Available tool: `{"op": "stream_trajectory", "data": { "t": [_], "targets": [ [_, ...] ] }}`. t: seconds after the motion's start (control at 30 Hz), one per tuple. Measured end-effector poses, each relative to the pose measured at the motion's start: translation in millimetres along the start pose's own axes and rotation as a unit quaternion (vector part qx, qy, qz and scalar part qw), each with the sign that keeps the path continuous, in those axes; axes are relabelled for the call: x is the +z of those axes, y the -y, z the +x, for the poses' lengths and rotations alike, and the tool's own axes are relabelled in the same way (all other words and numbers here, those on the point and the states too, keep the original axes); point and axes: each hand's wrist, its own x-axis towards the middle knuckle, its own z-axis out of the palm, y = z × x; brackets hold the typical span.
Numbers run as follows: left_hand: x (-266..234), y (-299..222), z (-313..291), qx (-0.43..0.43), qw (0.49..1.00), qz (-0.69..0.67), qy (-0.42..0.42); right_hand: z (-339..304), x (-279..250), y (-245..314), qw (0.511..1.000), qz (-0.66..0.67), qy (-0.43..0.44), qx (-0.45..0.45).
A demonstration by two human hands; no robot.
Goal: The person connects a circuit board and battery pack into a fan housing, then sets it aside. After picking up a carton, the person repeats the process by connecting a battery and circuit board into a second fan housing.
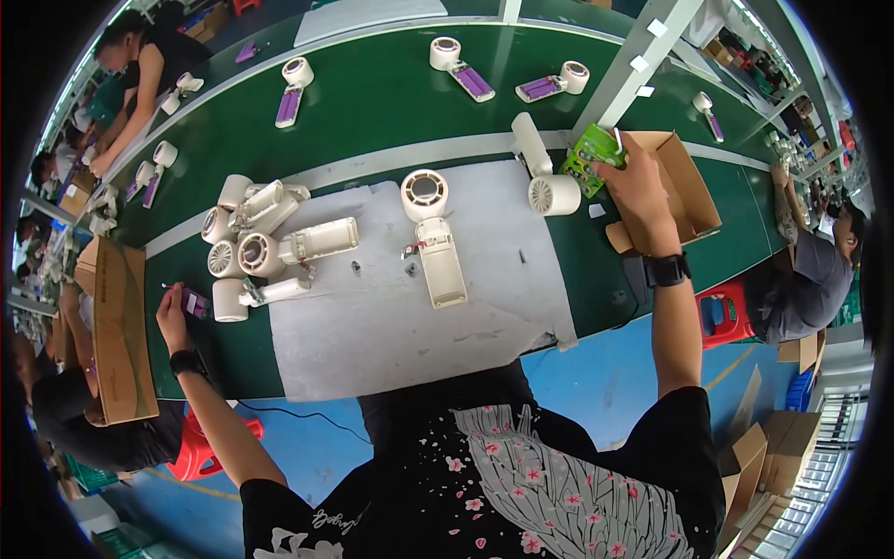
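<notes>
On the grey mat in front of me lies a cream handheld fan [441, 265], its handle laid open and its round head away from me. My left hand [172, 321] is at the left side of the bench, fingers curled at a purple block-shaped part [195, 304]; a thin pale tip shows above the fingers. To its right lies a cluster of several cream fan bodies [256, 253]. My right hand [641, 186] reaches to the far right and grips a green patterned package [592, 156] beside an open carton. Next to the package stands another cream fan [553, 195].
The open cardboard box [694, 186] sits right of the package, by a metal post [633, 65]. A tall carton [126, 326] borders the bench's left end. Fans with purple inserts [470, 82] lie on the green belt beyond. Other people work at both sides.
</notes>
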Motion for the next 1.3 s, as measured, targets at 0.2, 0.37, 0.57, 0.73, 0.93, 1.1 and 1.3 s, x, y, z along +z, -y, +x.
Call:
{"op": "stream_trajectory", "data": {
  "t": [0.2,0.37,0.57,0.73,0.93,1.1,1.3],
  "targets": [
    [-24.1,14.6,1.0,0.0,1.0,-0.023,-0.022,-24.2,-21.4,42.6,0.997,0.065,-0.021,-0.02],
    [-13.0,11.7,2.8,-0.022,0.999,-0.023,-0.036,-57.4,-57.1,87.0,0.942,0.114,-0.09,-0.302],
    [-28.7,14.9,6.3,-0.036,0.999,-0.017,-0.034,-81.0,-40.1,111.8,0.808,0.314,0.006,-0.498],
    [-28.1,14.7,10.5,-0.041,0.998,-0.013,-0.043,-96.5,-48.8,113.1,0.798,0.347,0.072,-0.487],
    [-32.0,15.3,14.8,-0.047,0.997,-0.027,-0.062,-103.1,-50.1,102.3,0.806,0.4,0.048,-0.434],
    [-41.0,19.8,19.8,-0.051,0.997,-0.013,-0.062,-99.5,-51.1,89.8,0.81,0.402,0.054,-0.424],
    [-43.2,21.3,18.5,-0.068,0.994,-0.021,-0.077,-95.6,-50.9,81.6,0.815,0.398,0.071,-0.415]
  ]
}}
